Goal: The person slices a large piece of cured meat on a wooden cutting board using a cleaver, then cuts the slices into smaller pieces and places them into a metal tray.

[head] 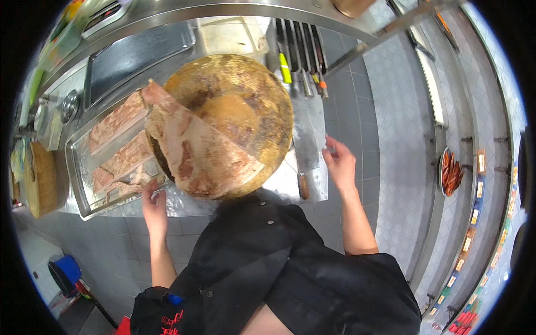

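A large triangular slab of meat [197,150] lies across the left and near side of a round wooden chopping block [259,88], its left part overlapping a metal tray [79,205]. Two long pieces of meat, a far one [115,121] and a nearer one [121,161], rest in that tray beside pale scraps [136,182]. My left hand [155,205] is at the tray's near right corner, fingertips by the scraps, fingers loosely curled and apart. Over the table's right edge hovers my right hand [341,163], empty, fingers spread. Between it and the block lies a wooden-handled tool [303,186].
Several knives [299,50] stand in a row at the back right. Behind the block are a dark tray [138,58] and a pale shallow container [230,35]. A metal shelf edge [201,12] crosses overhead. Another wooden block [42,180] stands far left; a plate of reddish-brown food [451,172] sits right.
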A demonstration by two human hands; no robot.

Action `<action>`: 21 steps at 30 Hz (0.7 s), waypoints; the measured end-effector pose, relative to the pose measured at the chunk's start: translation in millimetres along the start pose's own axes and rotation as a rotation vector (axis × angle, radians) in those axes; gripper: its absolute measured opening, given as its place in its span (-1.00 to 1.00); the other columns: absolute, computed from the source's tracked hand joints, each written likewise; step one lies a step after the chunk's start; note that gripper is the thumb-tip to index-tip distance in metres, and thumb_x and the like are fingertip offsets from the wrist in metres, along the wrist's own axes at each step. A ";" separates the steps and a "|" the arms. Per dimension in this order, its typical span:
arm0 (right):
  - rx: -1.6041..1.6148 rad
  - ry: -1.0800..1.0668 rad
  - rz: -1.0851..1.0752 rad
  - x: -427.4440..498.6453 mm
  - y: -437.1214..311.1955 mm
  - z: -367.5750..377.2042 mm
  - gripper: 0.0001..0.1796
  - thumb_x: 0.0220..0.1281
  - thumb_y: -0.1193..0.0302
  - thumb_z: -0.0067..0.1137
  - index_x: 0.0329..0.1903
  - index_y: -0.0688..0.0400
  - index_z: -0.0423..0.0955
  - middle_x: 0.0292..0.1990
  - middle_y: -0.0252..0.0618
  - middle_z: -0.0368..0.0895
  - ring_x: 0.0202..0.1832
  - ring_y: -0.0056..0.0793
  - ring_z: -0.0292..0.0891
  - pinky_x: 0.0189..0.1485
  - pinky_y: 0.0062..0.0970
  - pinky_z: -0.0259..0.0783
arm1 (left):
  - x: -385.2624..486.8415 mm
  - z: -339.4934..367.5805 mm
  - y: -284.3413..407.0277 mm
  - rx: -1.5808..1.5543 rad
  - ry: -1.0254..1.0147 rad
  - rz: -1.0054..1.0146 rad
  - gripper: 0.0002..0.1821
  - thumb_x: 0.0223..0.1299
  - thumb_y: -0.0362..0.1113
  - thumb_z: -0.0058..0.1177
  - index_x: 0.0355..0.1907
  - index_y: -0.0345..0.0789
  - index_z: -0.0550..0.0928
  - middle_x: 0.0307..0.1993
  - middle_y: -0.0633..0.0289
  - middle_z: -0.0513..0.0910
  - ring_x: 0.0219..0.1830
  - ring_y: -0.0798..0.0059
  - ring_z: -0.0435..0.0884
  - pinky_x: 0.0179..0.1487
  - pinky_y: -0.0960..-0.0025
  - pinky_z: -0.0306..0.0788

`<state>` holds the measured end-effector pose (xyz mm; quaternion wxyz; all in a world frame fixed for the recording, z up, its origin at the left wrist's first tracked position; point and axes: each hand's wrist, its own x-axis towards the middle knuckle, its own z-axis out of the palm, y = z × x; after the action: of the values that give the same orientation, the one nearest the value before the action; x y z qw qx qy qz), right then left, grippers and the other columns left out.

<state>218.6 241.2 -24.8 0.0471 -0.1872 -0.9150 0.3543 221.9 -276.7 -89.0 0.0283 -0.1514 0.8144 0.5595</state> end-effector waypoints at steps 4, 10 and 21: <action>-0.063 -0.174 0.173 -62.4 77.7 30.6 -0.54 0.28 0.30 0.46 0.22 0.05 0.67 0.01 -0.10 0.78 -0.17 -0.24 0.77 -0.07 -0.27 0.66 | 22.0 3.7 20.3 0.027 0.070 0.091 -0.55 0.47 -0.48 0.11 0.37 -0.34 0.49 0.30 0.14 0.58 0.31 0.38 0.51 0.37 0.29 0.42; -0.186 -0.224 0.286 -79.5 102.4 99.5 -0.39 0.17 0.31 0.45 0.22 0.12 0.37 0.14 -0.02 0.63 0.06 0.07 0.66 0.12 -0.08 0.57 | 24.3 13.0 39.9 0.073 0.067 0.026 -0.64 0.53 -0.33 0.16 0.28 -0.34 0.54 0.07 0.27 0.65 0.02 0.55 0.56 0.14 0.47 0.46; -0.317 -0.141 0.116 -69.3 93.1 20.8 -0.07 0.24 0.44 0.36 0.64 -0.03 0.12 0.03 -0.05 0.70 -0.11 0.01 0.72 -0.02 -0.09 0.63 | -21.6 60.3 70.6 -0.419 -0.103 -0.451 -0.44 0.59 0.08 0.05 0.31 -0.36 0.48 -0.06 0.15 0.69 -0.24 0.47 0.74 -0.24 0.46 0.60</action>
<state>307.0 265.2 -99.1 -0.0679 -0.2192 -0.9481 0.2202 215.4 -193.5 -43.0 0.1612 -0.3025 0.6248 0.7015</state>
